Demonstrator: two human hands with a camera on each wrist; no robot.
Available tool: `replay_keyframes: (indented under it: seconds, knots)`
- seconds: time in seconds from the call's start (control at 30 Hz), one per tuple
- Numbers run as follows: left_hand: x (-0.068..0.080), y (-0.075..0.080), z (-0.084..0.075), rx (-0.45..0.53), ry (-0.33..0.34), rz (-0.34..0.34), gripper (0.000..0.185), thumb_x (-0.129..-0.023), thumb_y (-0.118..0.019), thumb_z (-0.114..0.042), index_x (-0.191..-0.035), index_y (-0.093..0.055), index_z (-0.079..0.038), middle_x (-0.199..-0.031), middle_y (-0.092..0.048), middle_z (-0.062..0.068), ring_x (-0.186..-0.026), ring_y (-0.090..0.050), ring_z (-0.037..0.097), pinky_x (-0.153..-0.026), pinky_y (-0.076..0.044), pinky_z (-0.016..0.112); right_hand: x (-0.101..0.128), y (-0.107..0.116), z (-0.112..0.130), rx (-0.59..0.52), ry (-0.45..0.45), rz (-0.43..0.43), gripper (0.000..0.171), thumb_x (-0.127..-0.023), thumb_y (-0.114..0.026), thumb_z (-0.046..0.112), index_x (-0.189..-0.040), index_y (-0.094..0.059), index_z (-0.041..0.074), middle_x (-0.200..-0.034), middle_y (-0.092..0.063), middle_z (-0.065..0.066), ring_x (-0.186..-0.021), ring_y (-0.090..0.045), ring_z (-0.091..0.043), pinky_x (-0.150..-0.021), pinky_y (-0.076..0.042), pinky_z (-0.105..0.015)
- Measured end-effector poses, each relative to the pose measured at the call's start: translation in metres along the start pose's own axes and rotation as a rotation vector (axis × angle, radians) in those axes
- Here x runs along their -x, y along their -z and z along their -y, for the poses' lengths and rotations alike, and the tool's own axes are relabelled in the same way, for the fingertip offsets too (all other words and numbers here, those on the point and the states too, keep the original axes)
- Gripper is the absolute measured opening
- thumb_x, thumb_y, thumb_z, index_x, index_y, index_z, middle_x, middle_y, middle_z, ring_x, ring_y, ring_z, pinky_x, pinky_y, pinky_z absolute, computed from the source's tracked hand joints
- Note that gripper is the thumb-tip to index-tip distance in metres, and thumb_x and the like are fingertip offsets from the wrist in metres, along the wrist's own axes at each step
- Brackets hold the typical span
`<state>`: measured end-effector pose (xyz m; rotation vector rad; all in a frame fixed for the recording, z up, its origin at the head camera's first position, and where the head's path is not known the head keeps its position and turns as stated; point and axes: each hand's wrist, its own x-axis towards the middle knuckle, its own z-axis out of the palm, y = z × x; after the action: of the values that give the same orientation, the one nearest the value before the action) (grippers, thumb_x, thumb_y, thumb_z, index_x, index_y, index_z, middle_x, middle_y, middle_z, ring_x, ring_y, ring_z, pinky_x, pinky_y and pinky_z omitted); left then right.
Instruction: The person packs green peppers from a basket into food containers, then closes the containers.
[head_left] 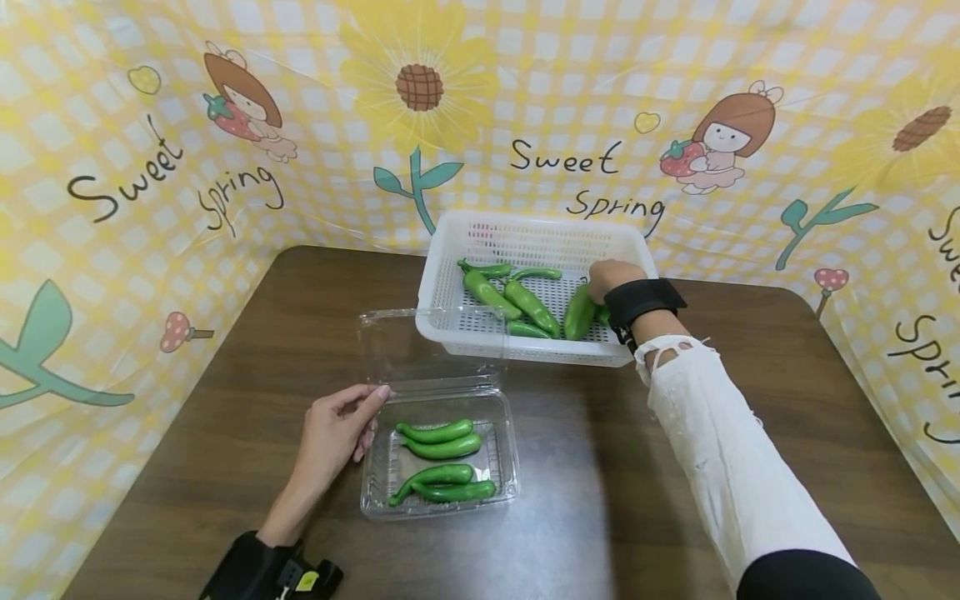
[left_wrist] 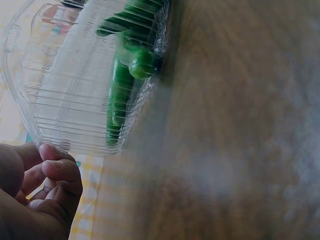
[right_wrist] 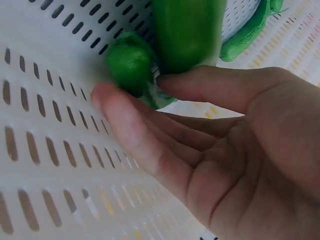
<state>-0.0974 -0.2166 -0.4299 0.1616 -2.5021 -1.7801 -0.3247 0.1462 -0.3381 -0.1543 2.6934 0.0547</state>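
Observation:
A clear plastic clamshell box [head_left: 515,450] stands with its lid raised, several green peppers [head_left: 442,447] lying in it in two pairs. My left hand [head_left: 341,429] pinches the box's upper left corner between thumb and forefinger, as the left wrist view also shows at the rim [left_wrist: 37,135]. Inside the white perforated basket [head_left: 525,354], my right hand [head_left: 611,279] is down at the right end. Its thumb and forefinger close on either side of a small green pepper [right_wrist: 129,62], next to a larger pepper [right_wrist: 187,35].
Several more green peppers [head_left: 532,307] are spread over the basket floor. The raised clear lid [head_left: 431,346] overlaps the basket's front left corner in the head view. A patterned yellow cloth [head_left: 480,108] hangs behind and beside the brown table [head_left: 300,325].

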Motion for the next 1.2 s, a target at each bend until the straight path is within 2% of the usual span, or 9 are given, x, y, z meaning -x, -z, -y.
replay_keyframes:
  seconds: [0.33, 0.63, 0.93, 1.2]
  knots:
    - [-0.001, 0.0, 0.0, -0.002, -0.001, 0.0, 0.03, -0.096, -0.064, -0.04, -0.104, -0.075, -0.013, -0.06, -0.057, 0.006, -0.039, -0.05, 0.021, -0.034, -0.044, 0.033, -0.002, -0.004, -0.001, -0.05, -0.028, 0.032, 0.016, -0.095, -0.048, 0.005, -0.103, -0.06, -0.001, -0.094, -0.057, -0.016, -0.081, -0.052, -0.028, -0.07, -0.043, -0.033]
    - [-0.001, 0.0, 0.001, -0.005, -0.004, -0.001, 0.031, -0.096, -0.064, -0.04, -0.103, -0.075, -0.012, -0.06, -0.056, 0.007, -0.039, -0.05, 0.022, -0.034, -0.044, 0.033, -0.006, -0.006, -0.003, -0.075, -0.033, 0.043, 0.026, -0.095, -0.049, 0.006, -0.117, -0.06, -0.001, -0.101, -0.059, -0.016, -0.087, -0.055, -0.027, -0.076, -0.046, -0.033]
    - [-0.002, 0.0, 0.001, -0.008, -0.012, 0.002, 0.031, -0.096, -0.064, -0.041, -0.103, -0.075, -0.013, -0.059, -0.057, 0.007, -0.04, -0.049, 0.026, -0.035, -0.044, 0.032, -0.005, 0.001, -0.008, -0.089, -0.006, -0.025, 0.016, -0.094, -0.054, 0.008, -0.101, -0.066, -0.001, -0.095, -0.066, -0.016, -0.078, -0.06, -0.026, -0.068, -0.049, -0.032]
    - [-0.001, -0.001, 0.001, -0.012, -0.02, -0.002, 0.029, -0.096, -0.064, -0.04, -0.103, -0.075, -0.014, -0.058, -0.057, 0.007, -0.04, -0.05, 0.028, -0.034, -0.044, 0.033, 0.001, 0.011, -0.01, -0.11, 0.009, -0.032, 0.019, -0.096, -0.051, 0.005, -0.109, -0.06, -0.003, -0.102, -0.062, -0.02, -0.084, -0.058, -0.03, -0.072, -0.047, -0.035]
